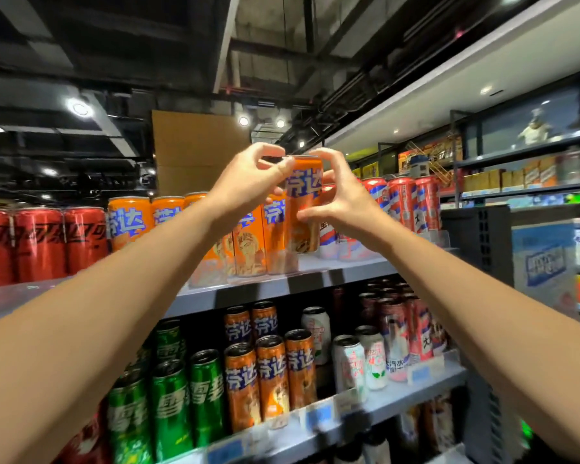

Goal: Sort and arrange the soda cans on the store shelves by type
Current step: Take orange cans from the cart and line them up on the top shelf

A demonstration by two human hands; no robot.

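Here the shelving unit [315,279] fills most of the view, its top shelf carrying runs of cans by kind: red cans [37,244] at the left, then an orange row [131,222], then red, white and blue striped cans [412,202] at the right. The shelf below [416,386] holds a looser mix — green cans [171,400], more orange ones [270,373] and pale white cans [349,363] beside further striped ones. Both forearms reach up to the top shelf, where one orange can [303,209] is held upright just in front of the right end of the orange row, its base seemingly a little above the shelf board (blur makes contact hard to judge). The left hand [248,185] pinches the can's top rim between thumb and fingertips, while the right hand [342,199] cups its right side with curled fingers and the thumb low on the can. I judge this two-handed hold steadies a tall, narrow can for setting down label-forward at the boundary with the striped cans — closing the orange group.
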